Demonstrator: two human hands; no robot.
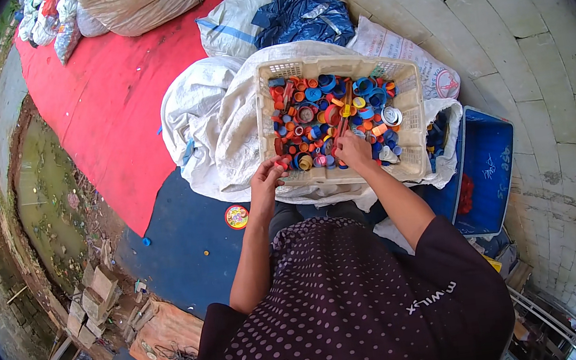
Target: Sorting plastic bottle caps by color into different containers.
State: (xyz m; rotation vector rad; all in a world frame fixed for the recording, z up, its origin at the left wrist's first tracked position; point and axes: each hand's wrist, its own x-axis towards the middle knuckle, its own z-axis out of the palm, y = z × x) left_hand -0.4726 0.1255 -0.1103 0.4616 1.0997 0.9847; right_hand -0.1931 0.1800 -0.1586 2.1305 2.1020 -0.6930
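A cream plastic crate (335,64) in front of me holds a heap of mixed bottle caps (315,133), mostly red, orange and blue. At its near left corner my left hand (264,178) is closed, a small red cap (280,166) pinched at its fingertips. My right hand (355,149) is closed over the near middle of the heap, knuckles up; what its fingers hold is hidden. A long thin reddish-brown piece (346,112) lies just beyond that hand, with a yellow piece across it. A white ring-shaped lid (391,116) rests at the heap's right.
White woven sacks (222,109) lie under and left of the crate. A blue bin (487,163) stands at the right, beside a paved wall (534,78). Red sheeting (107,116) and dark blue sheeting (182,258) cover the ground leftward. A round red-and-yellow lid (236,216) lies there.
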